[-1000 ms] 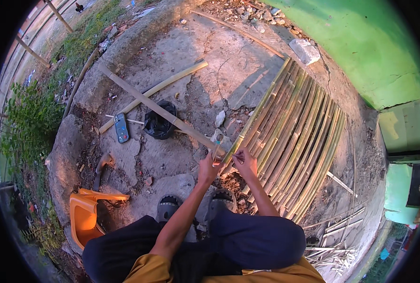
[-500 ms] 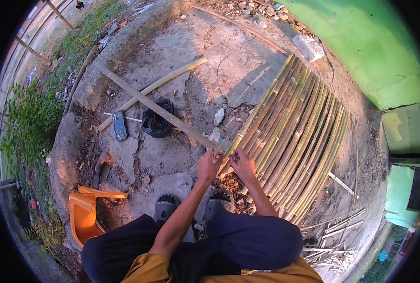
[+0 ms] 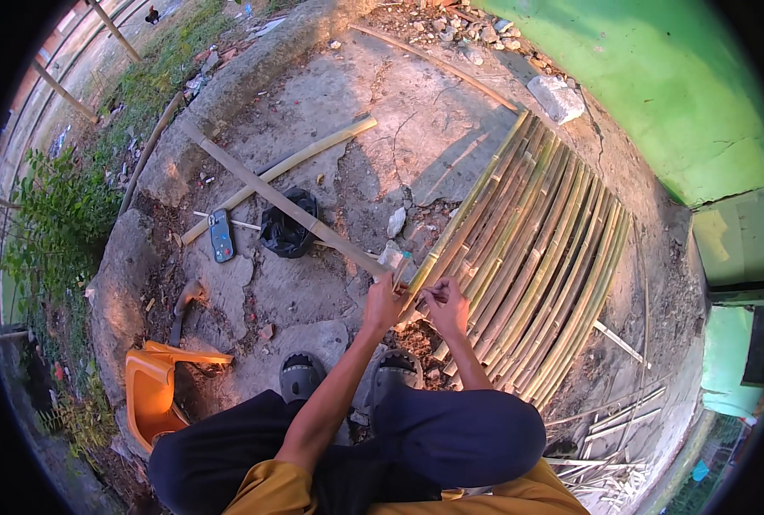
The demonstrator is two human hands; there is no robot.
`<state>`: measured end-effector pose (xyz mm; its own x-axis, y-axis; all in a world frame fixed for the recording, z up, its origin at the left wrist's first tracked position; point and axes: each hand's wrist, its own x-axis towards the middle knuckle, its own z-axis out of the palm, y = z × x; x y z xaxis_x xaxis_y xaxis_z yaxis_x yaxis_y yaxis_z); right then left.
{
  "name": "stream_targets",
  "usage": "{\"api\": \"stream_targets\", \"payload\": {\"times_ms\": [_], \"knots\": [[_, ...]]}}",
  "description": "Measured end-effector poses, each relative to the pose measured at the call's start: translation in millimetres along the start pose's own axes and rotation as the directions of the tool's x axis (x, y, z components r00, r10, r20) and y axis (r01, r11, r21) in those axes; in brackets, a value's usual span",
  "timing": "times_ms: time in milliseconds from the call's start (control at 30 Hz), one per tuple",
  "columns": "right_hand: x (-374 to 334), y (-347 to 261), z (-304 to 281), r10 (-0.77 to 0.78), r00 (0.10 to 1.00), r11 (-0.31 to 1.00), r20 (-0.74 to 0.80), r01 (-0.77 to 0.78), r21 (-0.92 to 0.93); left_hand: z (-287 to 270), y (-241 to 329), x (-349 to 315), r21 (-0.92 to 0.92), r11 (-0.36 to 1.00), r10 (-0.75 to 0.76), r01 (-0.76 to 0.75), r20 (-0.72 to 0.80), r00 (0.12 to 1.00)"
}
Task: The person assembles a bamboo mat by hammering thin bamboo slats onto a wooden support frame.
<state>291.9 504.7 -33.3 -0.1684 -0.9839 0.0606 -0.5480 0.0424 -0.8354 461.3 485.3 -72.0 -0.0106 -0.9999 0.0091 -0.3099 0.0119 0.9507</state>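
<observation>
A panel of split bamboo slats, laid side by side, lies on the ground ahead and to the right. At its near left corner, my left hand is closed, beside the end of a long bamboo strip. What its fingers hold is hidden. Just to the right, over the near slat ends, my right hand is in a pinch. Whatever lies between its fingertips is too small to name. A small clear plastic bag sits right beyond my left hand.
On the left are a phone, a black plastic bag, a curved-handled tool and an orange plastic chair. Another bamboo length crosses under the long strip. Thin bamboo offcuts lie lower right. A green wall borders the right.
Both hands stay at the panel's near left corner. My right hand has shifted slightly, its fingers bunched more tightly. The view has moved a little.
</observation>
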Motion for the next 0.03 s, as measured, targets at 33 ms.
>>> {"api": "stream_targets", "payload": {"times_ms": [33], "knots": [[-1.0,0.2,0.1,0.000,1.000,1.000,-0.003,0.000,0.001,-3.6,4.1,-1.9,0.007,1.000,0.021,-0.021,0.051,0.999]]}}
